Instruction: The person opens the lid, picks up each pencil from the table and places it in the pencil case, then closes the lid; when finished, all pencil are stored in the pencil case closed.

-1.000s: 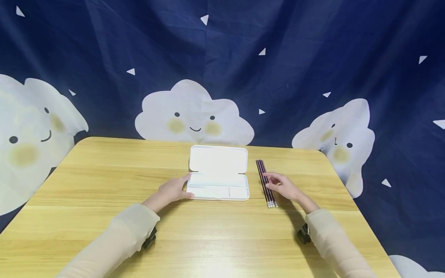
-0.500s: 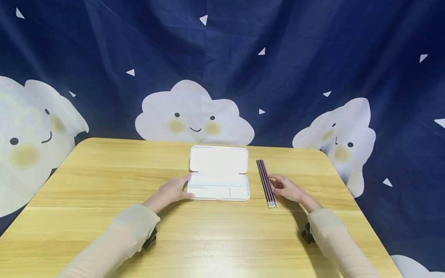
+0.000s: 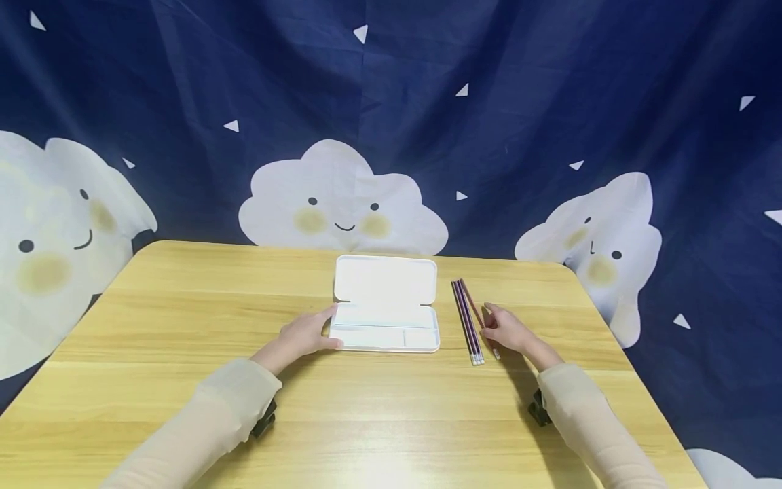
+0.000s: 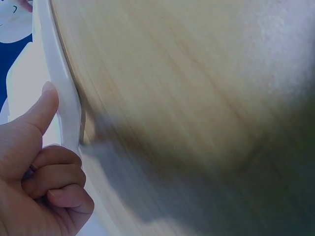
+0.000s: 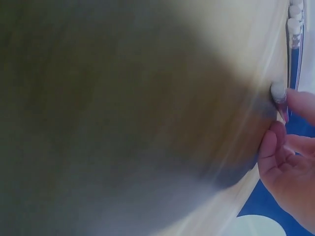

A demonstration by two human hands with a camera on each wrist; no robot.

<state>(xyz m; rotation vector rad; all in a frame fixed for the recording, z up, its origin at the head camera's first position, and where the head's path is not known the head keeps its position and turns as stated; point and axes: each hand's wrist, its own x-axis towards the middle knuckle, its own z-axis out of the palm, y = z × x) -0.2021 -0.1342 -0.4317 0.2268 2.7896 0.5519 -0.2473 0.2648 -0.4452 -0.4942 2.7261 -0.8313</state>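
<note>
A white pencil case [image 3: 366,338] lies with its lid raised at the middle of the table's far half. My left hand [image 3: 302,335] grips its left end, the thumb [image 4: 43,109] along the front edge in the left wrist view. Right of the case, my right hand [image 3: 510,331] pinches one reddish pencil [image 3: 472,300] near its eraser end. That pencil slants away from several dark striped pencils [image 3: 466,326] lying side by side, their far tips close together. In the right wrist view its white eraser [image 5: 278,91] shows by the thumb; the index finger is mostly hidden.
The wooden table [image 3: 379,414] has rounded far corners. Behind it hangs a dark blue curtain [image 3: 501,149] with smiling clouds and small white triangles. Black wrist cameras show below both cuffs.
One pencil has come away from the right side of the bundle, its eraser end swung right with my right hand. That hand first drew back from over the pencils. My left hand stays put.
</note>
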